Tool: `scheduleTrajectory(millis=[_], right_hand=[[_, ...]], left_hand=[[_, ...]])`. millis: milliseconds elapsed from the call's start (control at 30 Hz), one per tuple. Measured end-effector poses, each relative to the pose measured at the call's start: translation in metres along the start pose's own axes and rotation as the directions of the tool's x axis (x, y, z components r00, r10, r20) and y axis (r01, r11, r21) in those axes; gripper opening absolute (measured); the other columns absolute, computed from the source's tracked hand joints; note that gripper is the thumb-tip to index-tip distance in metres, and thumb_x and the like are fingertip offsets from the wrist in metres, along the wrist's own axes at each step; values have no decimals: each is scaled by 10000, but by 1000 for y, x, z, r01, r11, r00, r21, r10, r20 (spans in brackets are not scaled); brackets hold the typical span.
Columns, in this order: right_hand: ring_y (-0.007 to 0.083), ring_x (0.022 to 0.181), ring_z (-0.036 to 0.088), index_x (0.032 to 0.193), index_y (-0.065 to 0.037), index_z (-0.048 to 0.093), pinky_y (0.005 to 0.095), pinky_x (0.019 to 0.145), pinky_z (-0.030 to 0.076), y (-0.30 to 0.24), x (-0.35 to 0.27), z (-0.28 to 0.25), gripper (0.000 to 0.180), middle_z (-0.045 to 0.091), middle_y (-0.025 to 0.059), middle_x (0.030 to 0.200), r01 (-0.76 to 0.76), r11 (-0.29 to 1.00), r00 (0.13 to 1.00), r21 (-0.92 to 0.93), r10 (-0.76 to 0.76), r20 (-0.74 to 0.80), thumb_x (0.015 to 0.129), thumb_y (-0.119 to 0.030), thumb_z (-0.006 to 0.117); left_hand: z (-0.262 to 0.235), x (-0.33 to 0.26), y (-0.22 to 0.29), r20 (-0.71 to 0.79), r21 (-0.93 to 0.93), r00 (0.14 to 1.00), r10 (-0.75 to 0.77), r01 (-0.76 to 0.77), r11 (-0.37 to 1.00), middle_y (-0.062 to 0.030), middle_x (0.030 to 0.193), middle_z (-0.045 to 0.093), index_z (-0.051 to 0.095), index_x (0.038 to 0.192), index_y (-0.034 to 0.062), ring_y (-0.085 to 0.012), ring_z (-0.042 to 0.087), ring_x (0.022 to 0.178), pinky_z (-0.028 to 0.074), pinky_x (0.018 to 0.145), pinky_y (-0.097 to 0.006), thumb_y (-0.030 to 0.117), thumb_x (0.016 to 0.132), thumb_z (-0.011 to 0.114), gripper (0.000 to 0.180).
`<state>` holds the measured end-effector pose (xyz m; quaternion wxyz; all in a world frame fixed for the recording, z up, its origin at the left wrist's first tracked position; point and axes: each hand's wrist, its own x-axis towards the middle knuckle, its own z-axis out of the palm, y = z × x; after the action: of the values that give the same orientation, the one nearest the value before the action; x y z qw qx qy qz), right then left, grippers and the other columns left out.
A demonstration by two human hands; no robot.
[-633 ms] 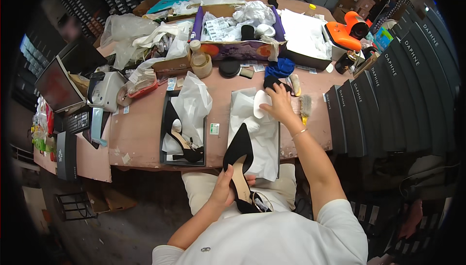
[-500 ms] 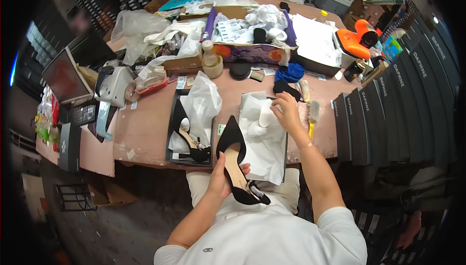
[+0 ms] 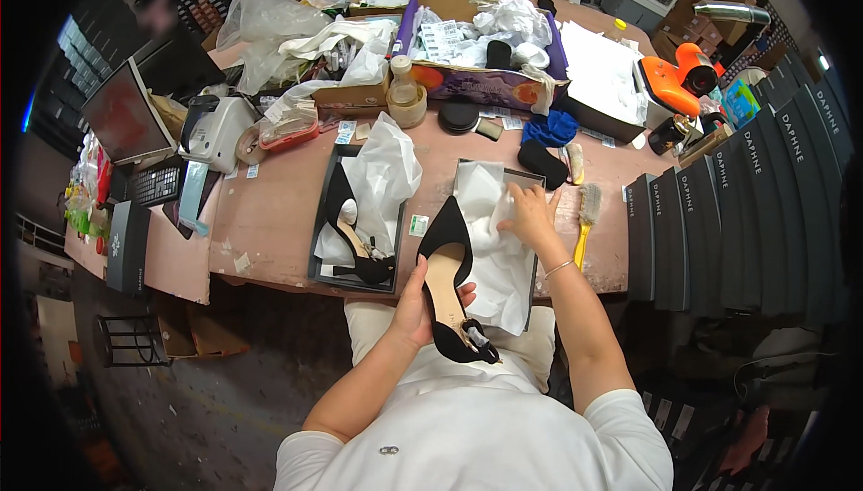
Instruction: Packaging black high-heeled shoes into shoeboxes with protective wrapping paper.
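My left hand [image 3: 421, 298] grips a black pointed high-heel shoe [image 3: 452, 277] sole-up over my lap, its toe aimed at the table. My right hand [image 3: 530, 214] lies with fingers spread on white tissue paper [image 3: 496, 248] that spills out of a dark shoe box [image 3: 532, 181] at the table's front edge. To the left stands a second open dark box [image 3: 325, 221] with the matching black shoe [image 3: 355, 241] and more crumpled white paper [image 3: 385, 172] in it.
A yellow-handled brush [image 3: 586, 217] lies right of my right hand. Black shoe boxes [image 3: 719, 212] stack along the right. The far table holds a purple-edged carton [image 3: 490, 86], a jar [image 3: 404, 95], a label printer [image 3: 216, 131], a monitor [image 3: 126, 118] and plastic bags [image 3: 270, 23].
My right hand has drawn back from the far end of the box onto the tissue paper. The shoe in my left hand sits slightly closer to the box.
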<state>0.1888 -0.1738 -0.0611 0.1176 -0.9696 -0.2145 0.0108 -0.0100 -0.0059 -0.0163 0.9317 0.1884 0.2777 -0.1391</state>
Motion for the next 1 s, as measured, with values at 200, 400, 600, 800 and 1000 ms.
scheduleTrajectory(millis=[200,400,600,800,1000], right_hand=[[255,1031,547,895,-104,627,579,1058,245,-1,-28,-22,189,609,60,964,218,957,960,193,-175,-217,754,-169,734],[225,855,609,855,-106,636,539,1046,290,-5,-41,-43,83,632,36,823,307,944,851,120,-216,-479,797,-124,693],[225,801,626,843,-62,613,476,1004,379,-19,-64,-90,120,633,51,798,366,898,830,243,-197,-522,764,-4,681],[221,672,546,758,-79,550,325,622,443,-76,-106,-56,128,503,43,700,796,532,606,291,-684,-407,696,-116,656],[215,644,554,717,-86,568,343,604,454,-98,-109,-46,152,514,33,669,736,608,673,299,-704,-226,665,-116,708]], left_hand=[[0,-3,4,7,-19,1000,29,-29,999,-138,1139,552,467,1284,42,-279,583,1035,513,898,-434,617,902,476,690],[2,8,-2,-21,-5,998,61,-61,998,-108,1169,527,459,1286,64,-282,566,1066,502,915,-453,571,920,488,626],[6,8,4,-36,-5,990,137,-137,991,-96,1173,520,443,1301,69,-282,557,1075,496,927,-478,579,921,478,637],[12,7,-3,80,64,974,210,-215,974,-75,1172,553,451,1289,62,-207,547,1068,449,959,-384,620,929,424,665],[11,-6,-1,25,175,965,261,-262,949,-69,1211,566,482,1283,78,-196,555,1099,440,957,-357,616,949,371,643]])
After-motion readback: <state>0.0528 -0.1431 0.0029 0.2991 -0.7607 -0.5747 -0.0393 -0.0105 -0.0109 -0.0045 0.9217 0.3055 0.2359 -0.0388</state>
